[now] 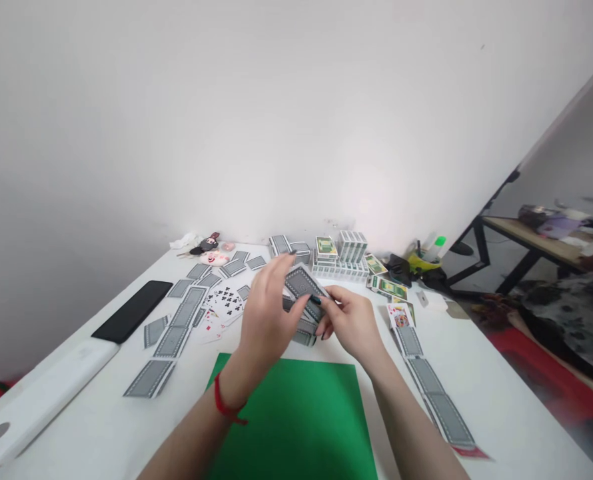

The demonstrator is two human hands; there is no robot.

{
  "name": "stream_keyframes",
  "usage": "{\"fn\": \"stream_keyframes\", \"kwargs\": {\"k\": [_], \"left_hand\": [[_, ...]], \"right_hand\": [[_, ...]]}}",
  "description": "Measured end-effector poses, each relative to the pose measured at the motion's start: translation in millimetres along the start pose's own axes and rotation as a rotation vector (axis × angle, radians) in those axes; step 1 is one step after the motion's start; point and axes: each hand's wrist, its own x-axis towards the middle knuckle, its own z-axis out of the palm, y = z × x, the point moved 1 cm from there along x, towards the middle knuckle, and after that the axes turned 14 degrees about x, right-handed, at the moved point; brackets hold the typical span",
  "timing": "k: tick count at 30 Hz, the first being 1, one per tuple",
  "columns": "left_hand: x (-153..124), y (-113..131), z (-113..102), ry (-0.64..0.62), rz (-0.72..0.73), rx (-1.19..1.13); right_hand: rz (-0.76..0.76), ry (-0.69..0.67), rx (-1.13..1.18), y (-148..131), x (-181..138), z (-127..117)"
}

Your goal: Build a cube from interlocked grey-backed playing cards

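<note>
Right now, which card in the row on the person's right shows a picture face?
The far-end card: its picture face shows, whereas the nearer cards in that row show grey patterned backs.

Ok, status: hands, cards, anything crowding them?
Right hand pinching grey-backed, white-bordered playing cards, patterned backs facing the camera. Left hand curved beside them, grip unclear. Stacked white-and-green rectangular boxes standing just beyond.

A black panel (132, 311) and long white device (51, 398) lie left; a wooden-topped table (526, 234) stands right
</note>
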Motion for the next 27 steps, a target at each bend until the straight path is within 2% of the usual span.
{"fn": "stream_keyframes", "kwargs": {"k": [2, 4, 6, 10, 15, 20, 24, 27], "left_hand": [[-8, 6, 8, 0.091, 0.188, 0.102], [-16, 10, 20, 0.054, 0.347, 0.147], [-22, 11, 30, 0.04, 0.385, 0.135], [-23, 7, 38, 0.064, 0.295, 0.014], [-17, 7, 27, 0.037, 0.081, -0.154], [-17, 10, 21, -0.055, -0.156, -0.246], [-13, 9, 17, -0.064, -0.167, -0.194], [-7, 5, 14, -0.118, -0.101, -0.101]], "right_hand": [[0.0, 0.039, 0.069, -4, -2, -1], [-0.017, 0.065, 0.111, -7, -4, -1], [-0.057, 0.078, 0.13, -10, -6, -2], [-0.148, 0.077, 0.095, -10, -7, -2], [-0.287, 0.045, -0.046, -10, -10, 0], [-0.376, -0.012, -0.141, -8, -9, -2], [-0.335, -0.026, -0.142, -8, -7, -3], [-0.232, -0.017, -0.056, -8, -5, -3]]}}
